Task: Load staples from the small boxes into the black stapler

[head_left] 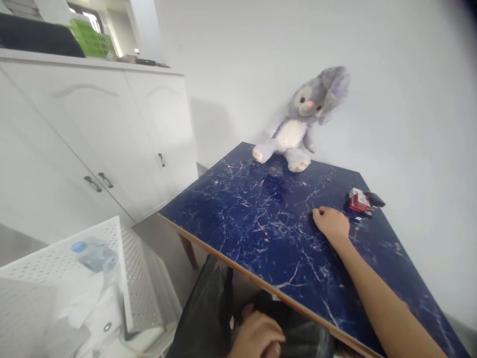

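Observation:
My right hand (pixel 331 226) rests as a closed fist on the right part of the blue marble-patterned table (pixel 253 223). A small dark gap shows at its curled finger, and I see nothing held there. Just beyond the fist lie a red and white box (pixel 358 199) and a small black object (pixel 375 200) of a kind I cannot make out. Below the table's near edge, my left hand (pixel 259 335) is over my lap with its fingers bent inward; nothing shows in it. A grey and white plush rabbit (pixel 292 134) sits on the far edge, leaning towards the wall.
On the left stands a white perforated basket (pixel 124 278) holding a plastic bottle (pixel 95 254) and white papers or packaging. White cabinets (pixel 97 139) line the left side, with a green crate (pixel 89 40) on top. A white wall (pixel 410 99) rises behind the table.

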Demonstrator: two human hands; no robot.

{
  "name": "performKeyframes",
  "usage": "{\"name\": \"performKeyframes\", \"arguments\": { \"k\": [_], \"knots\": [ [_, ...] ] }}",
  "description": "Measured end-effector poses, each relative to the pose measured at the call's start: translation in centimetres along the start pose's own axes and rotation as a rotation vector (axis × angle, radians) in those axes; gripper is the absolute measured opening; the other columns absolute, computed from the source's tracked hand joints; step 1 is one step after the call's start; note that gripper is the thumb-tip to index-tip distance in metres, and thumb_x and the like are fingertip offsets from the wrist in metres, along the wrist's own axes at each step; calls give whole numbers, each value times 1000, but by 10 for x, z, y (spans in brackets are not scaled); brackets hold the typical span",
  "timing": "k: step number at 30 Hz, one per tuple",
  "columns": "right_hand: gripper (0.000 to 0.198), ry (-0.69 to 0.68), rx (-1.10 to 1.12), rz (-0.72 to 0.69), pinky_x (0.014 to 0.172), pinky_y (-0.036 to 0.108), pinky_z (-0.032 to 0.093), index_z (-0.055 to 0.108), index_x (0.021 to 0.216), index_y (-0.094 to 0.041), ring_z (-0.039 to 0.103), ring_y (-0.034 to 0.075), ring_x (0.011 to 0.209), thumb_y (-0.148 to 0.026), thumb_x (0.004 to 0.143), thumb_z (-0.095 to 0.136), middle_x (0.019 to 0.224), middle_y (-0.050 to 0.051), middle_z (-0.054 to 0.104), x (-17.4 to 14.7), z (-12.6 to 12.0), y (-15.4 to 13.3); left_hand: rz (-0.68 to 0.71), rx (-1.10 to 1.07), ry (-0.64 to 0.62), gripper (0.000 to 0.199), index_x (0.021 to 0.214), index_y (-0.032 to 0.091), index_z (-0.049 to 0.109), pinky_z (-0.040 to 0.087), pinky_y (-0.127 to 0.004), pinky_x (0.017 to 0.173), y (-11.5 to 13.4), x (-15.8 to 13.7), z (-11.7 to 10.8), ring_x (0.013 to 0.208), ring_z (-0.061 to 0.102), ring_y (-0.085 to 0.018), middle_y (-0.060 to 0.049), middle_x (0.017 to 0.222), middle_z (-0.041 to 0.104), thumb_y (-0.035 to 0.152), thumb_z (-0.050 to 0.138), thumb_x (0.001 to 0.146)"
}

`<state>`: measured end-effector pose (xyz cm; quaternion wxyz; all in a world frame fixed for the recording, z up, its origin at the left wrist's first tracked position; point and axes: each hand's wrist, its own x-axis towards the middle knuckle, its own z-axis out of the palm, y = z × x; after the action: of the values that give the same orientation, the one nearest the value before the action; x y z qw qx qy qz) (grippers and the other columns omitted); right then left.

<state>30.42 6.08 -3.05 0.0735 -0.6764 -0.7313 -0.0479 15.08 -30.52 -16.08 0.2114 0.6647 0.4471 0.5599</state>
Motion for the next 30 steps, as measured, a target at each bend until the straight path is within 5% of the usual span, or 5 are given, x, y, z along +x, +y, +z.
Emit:
{"name": "performKeyframes", "arguments": {
  "k": [3, 8, 14, 23, 30],
  "knots": [
    [43, 15, 27, 15, 66, 33, 44, 75, 84, -19, 69, 30, 81, -42, 93, 40, 85, 15, 73, -5, -2, 3, -137, 266, 196, 24, 102, 27, 66, 61, -31, 73, -1, 2, -68, 85, 71, -18, -6, 92, 71, 14, 48, 92],
    [44, 13, 65, -43, 66, 29, 42, 72, 82, -20, 69, 25, 78, -43, 96, 38, 82, 11, 73, -7, -4, 2, 152, 708, 567, 20, 95, 22, 65, 58, -29, 75, -33, 32, -161, 88, 68, -17, -6, 98, 68, 6, 63, 82],
    [43, 29, 81, -82, 63, 28, 36, 69, 81, -21, 67, 23, 75, -47, 98, 38, 79, 8, 71, -2, 2, 9, 6, 748, 732, 14, 95, 20, 65, 56, -34, 80, -36, 73, -180, 93, 67, -19, -7, 104, 67, 15, 70, 83],
    [36, 75, 204, -115, 65, 27, 36, 65, 79, -22, 59, 19, 69, -44, 97, 42, 75, 4, 64, -5, 3, 11, 132, 566, 59, 23, 113, 25, 64, 51, -38, 92, 4, 190, -136, 102, 63, -20, -5, 108, 69, 18, 57, 93],
    [52, 662, 237, 255, 101, 49, 34, 49, 134, -14, 44, 38, 122, -42, 90, 51, 130, 22, 47, 26, -5, 47, 192, 627, -259, 27, 118, 25, 67, 40, -47, 107, -39, 334, -102, 110, 60, -24, -6, 117, 69, 27, 51, 96]
  ]
}}
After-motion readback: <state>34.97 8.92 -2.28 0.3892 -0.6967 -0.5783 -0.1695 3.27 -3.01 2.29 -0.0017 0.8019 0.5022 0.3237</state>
